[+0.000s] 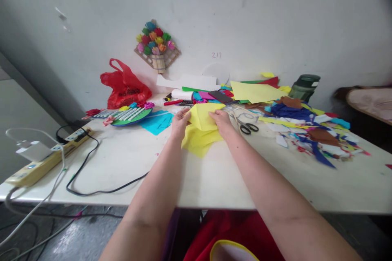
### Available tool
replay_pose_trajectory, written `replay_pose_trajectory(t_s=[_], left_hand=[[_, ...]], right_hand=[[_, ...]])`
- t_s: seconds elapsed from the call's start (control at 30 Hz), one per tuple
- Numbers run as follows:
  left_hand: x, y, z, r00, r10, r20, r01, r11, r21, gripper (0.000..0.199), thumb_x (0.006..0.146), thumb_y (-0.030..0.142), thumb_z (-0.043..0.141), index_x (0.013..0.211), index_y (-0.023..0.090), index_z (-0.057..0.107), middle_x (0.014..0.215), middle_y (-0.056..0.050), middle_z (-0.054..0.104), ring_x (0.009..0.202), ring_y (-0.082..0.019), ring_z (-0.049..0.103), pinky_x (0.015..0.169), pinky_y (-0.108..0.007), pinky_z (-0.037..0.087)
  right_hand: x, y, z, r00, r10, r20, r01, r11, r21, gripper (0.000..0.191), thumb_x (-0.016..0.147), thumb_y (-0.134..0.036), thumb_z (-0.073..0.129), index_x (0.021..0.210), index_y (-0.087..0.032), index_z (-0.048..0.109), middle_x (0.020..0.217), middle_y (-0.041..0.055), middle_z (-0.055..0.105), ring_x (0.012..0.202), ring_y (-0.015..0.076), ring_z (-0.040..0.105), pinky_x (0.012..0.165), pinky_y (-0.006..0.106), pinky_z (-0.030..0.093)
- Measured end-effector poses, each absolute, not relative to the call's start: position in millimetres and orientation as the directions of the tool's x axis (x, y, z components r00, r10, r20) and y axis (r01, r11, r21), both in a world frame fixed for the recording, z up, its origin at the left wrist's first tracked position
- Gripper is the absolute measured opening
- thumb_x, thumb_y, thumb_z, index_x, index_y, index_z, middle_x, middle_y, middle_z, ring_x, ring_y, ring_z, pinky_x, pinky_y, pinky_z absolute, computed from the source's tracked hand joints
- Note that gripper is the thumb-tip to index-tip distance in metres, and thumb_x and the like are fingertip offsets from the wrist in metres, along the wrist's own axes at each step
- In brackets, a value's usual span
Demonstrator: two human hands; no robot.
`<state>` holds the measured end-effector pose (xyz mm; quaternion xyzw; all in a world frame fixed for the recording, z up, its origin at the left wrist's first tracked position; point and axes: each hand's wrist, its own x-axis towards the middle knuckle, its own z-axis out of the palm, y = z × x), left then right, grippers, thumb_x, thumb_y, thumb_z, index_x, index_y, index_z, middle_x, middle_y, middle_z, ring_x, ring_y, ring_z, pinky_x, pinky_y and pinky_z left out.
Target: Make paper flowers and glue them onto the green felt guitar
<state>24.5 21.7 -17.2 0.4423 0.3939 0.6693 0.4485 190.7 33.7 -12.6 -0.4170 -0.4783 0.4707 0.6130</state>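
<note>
Both hands hold a piece of yellow paper (202, 116) raised over the middle of the table. My left hand (181, 121) pinches its left edge, and my right hand (221, 121) grips its right side. More yellow sheets (199, 142) lie beneath it, crumpled and overlapping. Just right of my right hand rest black-handled scissors (248, 128). A blue sheet (157, 122) lies flat to the left of my left hand.
Colored scraps (318, 130) spread over the right side, near a green bottle (304, 87). A red bag (124, 85), a green decorated board (131, 116) and a power strip (45, 157) with cables occupy the left. A flower ornament (157, 45) hangs on the wall.
</note>
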Motion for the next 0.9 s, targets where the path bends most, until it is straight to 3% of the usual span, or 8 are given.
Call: replay_pose_trajectory(t_s=[0.27,0.43,0.57,0.9], left_hand=[[19.5,20.4,-16.0,0.023,0.985,0.172,-0.245,-0.161,0.956,0.050,0.052,0.039,0.079,0.093,0.013,0.066,0.072,-0.004,0.068,0.063,-0.017,0.063,0.060,-0.029,0.052],[15.9,19.8,-15.6,-0.006,0.992,0.129,-0.198,-0.127,0.972,0.039,0.056,0.043,0.077,0.080,0.014,0.066,0.071,-0.005,0.067,0.061,-0.015,0.061,0.054,-0.024,0.046],[15.0,22.3,-19.0,0.014,0.984,0.177,-0.162,-0.172,0.972,0.035,0.057,0.043,0.077,0.070,0.013,0.064,0.067,-0.006,0.066,0.058,-0.014,0.060,0.056,-0.024,0.045],[16.6,24.3,-22.8,0.005,0.978,0.209,-0.131,-0.206,0.970,0.035,0.058,0.045,0.075,0.072,0.015,0.062,0.057,-0.004,0.060,0.059,-0.018,0.059,0.055,-0.028,0.043]], right_hand=[[195.7,26.8,-3.2,0.063,0.978,0.201,-0.207,0.210,-0.956,0.024,0.052,-0.033,0.068,0.056,-0.019,0.049,0.048,-0.0066,0.051,0.045,0.0084,0.046,0.046,0.021,0.038],[196.0,25.1,-1.1,-0.032,0.982,0.186,-0.122,0.181,-0.976,0.019,0.053,-0.031,0.068,0.058,-0.018,0.055,0.051,-0.0039,0.058,0.048,0.0113,0.052,0.049,0.024,0.043],[195.1,24.5,-1.9,-0.108,0.981,0.162,-0.107,0.150,-0.983,0.016,0.054,-0.029,0.069,0.060,-0.018,0.060,0.054,-0.0020,0.062,0.049,0.0132,0.055,0.049,0.026,0.045],[194.7,27.6,-5.4,-0.141,0.975,0.170,-0.122,0.153,-0.981,0.018,0.055,-0.030,0.073,0.065,-0.018,0.065,0.056,-0.0002,0.065,0.052,0.0153,0.059,0.052,0.028,0.049]])
